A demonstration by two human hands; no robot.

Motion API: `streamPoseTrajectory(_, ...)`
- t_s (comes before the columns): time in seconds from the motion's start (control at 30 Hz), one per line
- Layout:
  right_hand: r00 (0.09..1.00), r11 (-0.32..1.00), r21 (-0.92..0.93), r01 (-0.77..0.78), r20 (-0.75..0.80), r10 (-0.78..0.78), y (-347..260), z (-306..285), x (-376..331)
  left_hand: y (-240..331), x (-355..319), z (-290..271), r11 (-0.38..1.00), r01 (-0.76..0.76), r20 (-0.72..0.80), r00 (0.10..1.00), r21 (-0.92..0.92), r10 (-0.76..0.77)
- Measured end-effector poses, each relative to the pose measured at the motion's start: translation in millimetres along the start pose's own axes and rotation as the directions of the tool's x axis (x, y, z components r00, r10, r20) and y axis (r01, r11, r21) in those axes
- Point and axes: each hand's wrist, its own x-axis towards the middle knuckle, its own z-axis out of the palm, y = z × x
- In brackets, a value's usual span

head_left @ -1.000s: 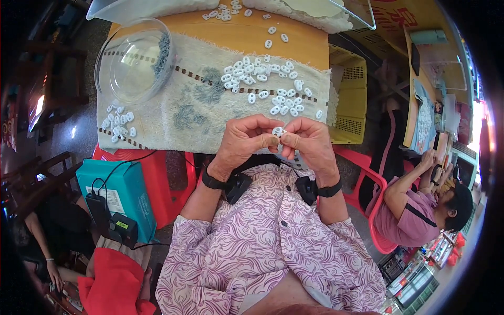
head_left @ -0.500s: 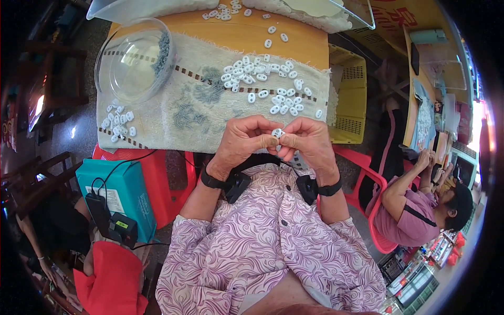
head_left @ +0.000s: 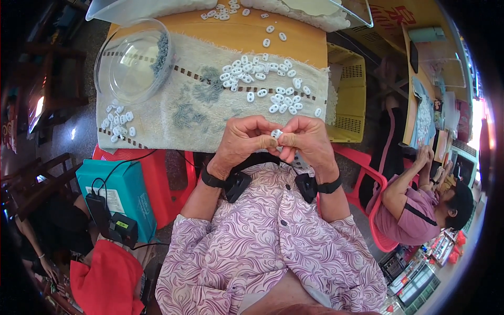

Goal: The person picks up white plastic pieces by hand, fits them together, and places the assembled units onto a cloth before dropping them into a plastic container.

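Note:
Between my two hands, just off the near edge of the table, is a small white oval plastic piece (head_left: 276, 134) with two holes. My left hand (head_left: 244, 139) pinches it from the left with thumb and forefinger. My right hand (head_left: 304, 138) grips its other side the same way; anything smaller in those fingertips is hidden. Beyond my hands, many loose white two-hole pieces (head_left: 260, 76) lie on a grey towel (head_left: 152, 123). Small grey-blue slivers (head_left: 189, 116) are heaped on the towel left of them.
A clear round bowl (head_left: 134, 60) with more slivers stands at the far left, and a small group of white pieces (head_left: 118, 122) lies nearer. White-lined containers (head_left: 299, 13) stand at the back. A yellow crate (head_left: 350, 94) is right of the table; another person (head_left: 415, 205) sits farther right.
The white piece has turned slightly between my fingertips. Both hands stay almost in place, and the things on the table have not moved.

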Motion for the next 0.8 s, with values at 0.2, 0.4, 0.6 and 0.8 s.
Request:
streamPoseTrajectory(0.2,0.999,0.999,-0.017,-0.035,0.004,0.035,-2.6,-1.4,0.7,-2.4,1.3,1.7,0.994,-0.027,-0.017,0.999,0.103,0.029)
streamPoseTrajectory(0.4,0.999,0.999,0.029,0.039,0.012,-0.040,1.2,-4.2,-7.2,1.8,0.4,14.5,0.996,-0.064,-0.048,0.997,0.067,0.068)
streamPoseTrajectory(0.6,0.993,0.993,0.025,0.114,0.023,-0.114,1.7,-3.5,-12.4,2.2,-2.4,14.9,0.987,-0.092,-0.036,0.995,0.132,0.098)
streamPoseTrajectory(0.8,0.989,0.989,0.006,0.149,0.017,-0.149,0.3,-2.2,-16.6,5.3,-4.0,20.2,0.973,-0.124,-0.017,0.991,0.192,0.130)
